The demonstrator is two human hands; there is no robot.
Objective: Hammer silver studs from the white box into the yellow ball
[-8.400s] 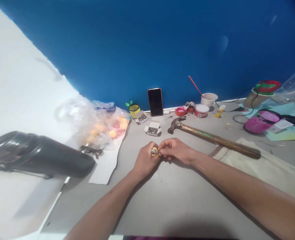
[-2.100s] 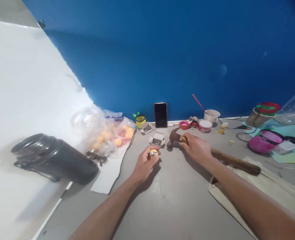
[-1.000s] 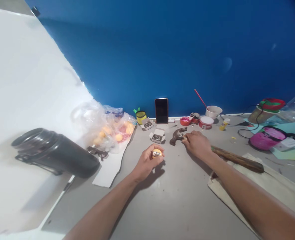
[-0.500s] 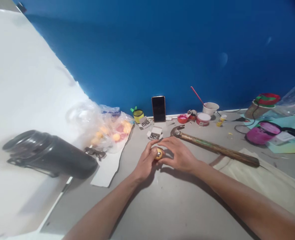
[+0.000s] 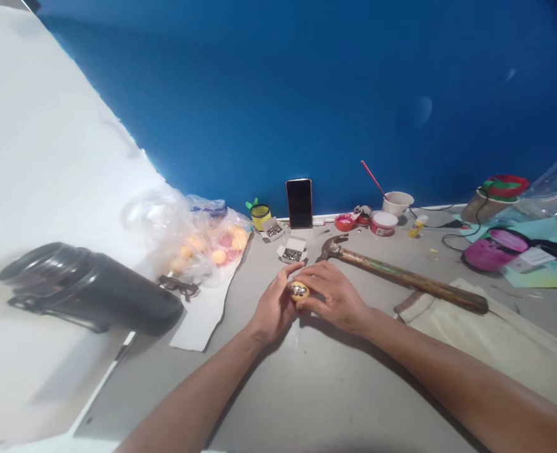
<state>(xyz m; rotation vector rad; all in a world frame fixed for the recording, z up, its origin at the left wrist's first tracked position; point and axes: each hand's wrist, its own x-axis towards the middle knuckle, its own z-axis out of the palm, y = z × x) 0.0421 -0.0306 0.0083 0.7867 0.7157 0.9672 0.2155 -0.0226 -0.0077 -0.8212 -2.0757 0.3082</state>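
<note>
Between my two hands is a small yellow ball (image 5: 299, 290) with shiny silver studs, perhaps thumbtack heads, on the side facing me. My left hand (image 5: 275, 302) is closed round its left side. From the right, the fingers and thumb of my right hand (image 5: 330, 296) grip it too. Just beyond my fingertips lies an open small white box (image 5: 292, 251) of silver pieces, too small to name surely. A second such box (image 5: 273, 230) stands behind it. To the right of my right hand rests a claw hammer (image 5: 401, 270) with a worn wooden handle.
A black bottle (image 5: 118, 289) lies at left, near clear plastic bags (image 5: 203, 242) with orange balls and white paper (image 5: 198, 324). A phone (image 5: 300, 202) leans on the blue wall. A white cup (image 5: 398, 202), round tub (image 5: 383, 223) and pink pouch (image 5: 495, 250) stand right. Beige cloth (image 5: 486, 346) lies under the hammer.
The ball has turned, so several silver studs now show where one showed before. My right hand's fingers have closed in from apart onto the ball.
</note>
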